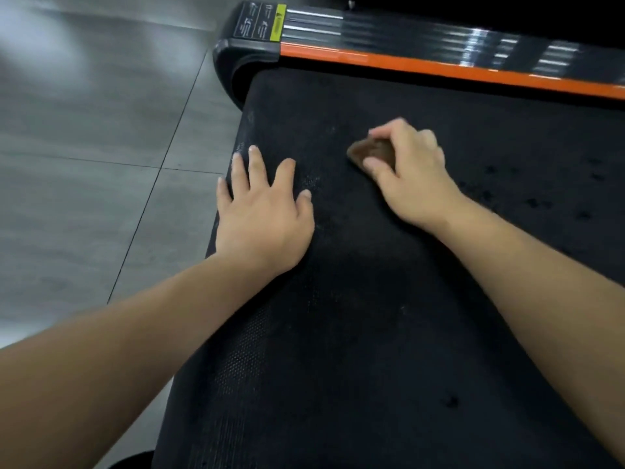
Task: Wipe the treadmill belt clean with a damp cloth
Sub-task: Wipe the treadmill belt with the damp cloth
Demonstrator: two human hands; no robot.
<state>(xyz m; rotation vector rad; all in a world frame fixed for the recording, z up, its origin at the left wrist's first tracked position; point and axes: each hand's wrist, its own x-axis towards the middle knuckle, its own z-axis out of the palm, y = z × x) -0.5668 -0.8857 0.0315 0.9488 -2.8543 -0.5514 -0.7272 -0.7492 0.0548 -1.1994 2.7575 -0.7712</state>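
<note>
The black treadmill belt (355,316) fills most of the head view. My right hand (409,174) grips a small bunched brown cloth (370,152) and holds it down on the belt near the middle. Only the cloth's left part shows beyond the fingers. My left hand (263,211) lies flat on the belt near its left end, fingers spread and straight. Dark damp spots (541,198) dot the belt to the right of the cloth.
An orange strip (439,67) and a black side rail (422,32) with a yellow label run along the far edge of the belt. Grey floor tiles (84,164) lie to the left of the treadmill's rounded end cap (230,59).
</note>
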